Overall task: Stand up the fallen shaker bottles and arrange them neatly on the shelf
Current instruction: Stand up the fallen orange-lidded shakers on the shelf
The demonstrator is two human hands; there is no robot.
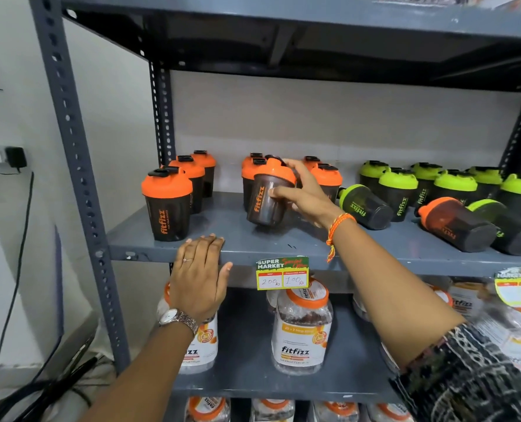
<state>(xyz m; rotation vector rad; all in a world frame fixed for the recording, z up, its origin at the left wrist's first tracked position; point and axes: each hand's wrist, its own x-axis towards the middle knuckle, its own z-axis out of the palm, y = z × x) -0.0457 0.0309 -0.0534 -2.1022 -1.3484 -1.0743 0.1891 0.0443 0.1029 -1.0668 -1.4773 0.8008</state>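
Note:
My right hand (306, 194) grips an orange-lidded dark shaker bottle (266, 199), tilted and lifted just above the grey shelf (283, 242). My left hand (199, 275) rests flat on the shelf's front edge, holding nothing. Three orange-lidded shakers (169, 202) stand upright in a row at the left. More upright orange ones stand behind the held bottle. To the right, a green-lidded shaker (364, 205) lies on its side, as do an orange-lidded one (454, 223) and another green one (505, 229). Several green-lidded shakers (454, 184) stand upright at the back right.
A price tag (282, 273) hangs from the shelf's front edge. Clear jars with orange lids (301, 327) fill the shelf below. The rack's perforated post (76, 178) stands at the left, with cables and a wall plug (15, 158) beyond it.

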